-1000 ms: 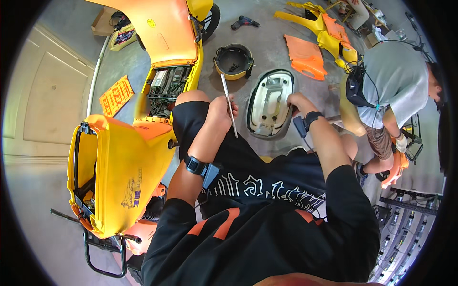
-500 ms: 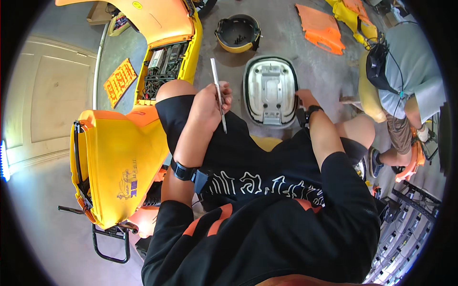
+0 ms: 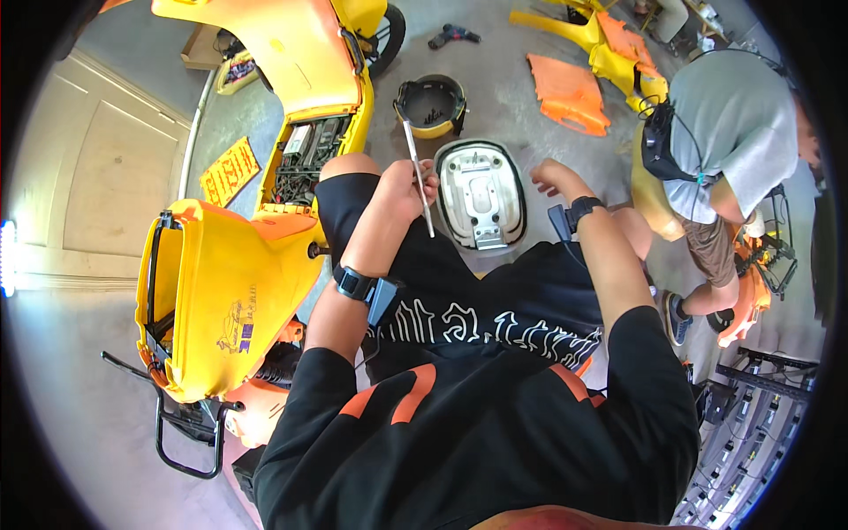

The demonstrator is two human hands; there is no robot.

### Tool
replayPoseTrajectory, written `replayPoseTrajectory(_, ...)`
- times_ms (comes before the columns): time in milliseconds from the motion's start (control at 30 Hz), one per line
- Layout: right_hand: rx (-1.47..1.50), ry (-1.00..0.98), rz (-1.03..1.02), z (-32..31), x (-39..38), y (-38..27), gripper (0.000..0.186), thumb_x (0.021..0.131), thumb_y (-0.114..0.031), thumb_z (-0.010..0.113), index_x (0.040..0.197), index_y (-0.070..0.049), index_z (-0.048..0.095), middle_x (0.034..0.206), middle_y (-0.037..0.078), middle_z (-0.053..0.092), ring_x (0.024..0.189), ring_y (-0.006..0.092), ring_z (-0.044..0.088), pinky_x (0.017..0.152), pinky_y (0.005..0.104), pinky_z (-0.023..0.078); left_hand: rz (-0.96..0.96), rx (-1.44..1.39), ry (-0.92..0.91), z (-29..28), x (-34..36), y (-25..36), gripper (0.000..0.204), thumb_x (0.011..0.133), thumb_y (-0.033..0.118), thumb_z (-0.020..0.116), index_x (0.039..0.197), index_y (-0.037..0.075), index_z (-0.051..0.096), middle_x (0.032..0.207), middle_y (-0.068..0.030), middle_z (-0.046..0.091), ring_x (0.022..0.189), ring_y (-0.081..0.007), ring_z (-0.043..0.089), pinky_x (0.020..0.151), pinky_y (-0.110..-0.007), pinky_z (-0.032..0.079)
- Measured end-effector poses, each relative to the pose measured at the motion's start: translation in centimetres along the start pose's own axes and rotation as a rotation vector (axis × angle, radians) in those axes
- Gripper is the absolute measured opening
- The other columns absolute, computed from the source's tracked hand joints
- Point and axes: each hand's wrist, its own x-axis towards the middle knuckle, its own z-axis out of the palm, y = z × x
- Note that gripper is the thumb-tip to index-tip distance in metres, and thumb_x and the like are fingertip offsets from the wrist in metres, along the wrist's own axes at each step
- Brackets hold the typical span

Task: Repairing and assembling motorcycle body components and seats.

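Note:
My left hand (image 3: 412, 185), above my left thigh, is closed round a long thin silver metal rod-shaped tool (image 3: 411, 146). The tool slants upward, and its upper end overlaps the edge of a helmet-like bowl in view. An oval shell (image 3: 480, 199) with a pale metal inner face and a black rim lies on the floor in front of my knees. To its right, my right hand (image 3: 556, 179) is raised with its fingers apart and holds nothing. A gap shows between those fingers and the shell's rim.
Beyond the shell stands the yellow-edged, helmet-like bowl (image 3: 436, 132) with small dark parts inside. A partly dismantled yellow scooter (image 3: 216, 309) fills the left side. Orange panels (image 3: 568, 95) and a drill-like tool (image 3: 454, 36) lie farther off. A person (image 3: 733, 132) works at the right.
My right hand has come away from the shell's right rim and its fingers have opened. My left hand still grips the metal tool. The whole view has shifted, bringing the drill-like tool into sight.

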Motion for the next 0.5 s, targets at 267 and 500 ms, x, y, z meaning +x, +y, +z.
replayPoseTrajectory(267, 0.374, 0.001, -0.586, -3.7, -17.1, -8.9, 0.041, 0.098, -0.024, 0.047, 0.134, -0.004, 0.049, 0.12, 0.01, 0.064, 0.098, 0.0189, 0.066, 0.081, 0.0337, 0.053, -0.001, 0.064, -0.314, 5.9, -7.4, 2.6, 0.014, 0.092, 0.01, 0.042, 0.094, 0.002, 0.053, 0.073, -0.0077, 0.05, 0.06, -0.0152, 0.048, 0.049, -0.025, 0.039)
replayPoseTrajectory(500, 0.339, -0.005, -0.694, -0.8, -24.7, -9.5, 0.042, 0.098, -0.019, 0.045, 0.135, 0.001, 0.046, 0.115, 0.013, 0.065, 0.097, 0.0196, 0.066, 0.083, 0.0326, 0.054, 0.141, 0.194, -0.413, 7.0, -10.3, 2.5, 0.015, 0.092, 0.008, 0.046, 0.103, -0.001, 0.052, 0.091, -0.0148, 0.056, 0.061, -0.0138, 0.049, 0.049, -0.024, 0.037)
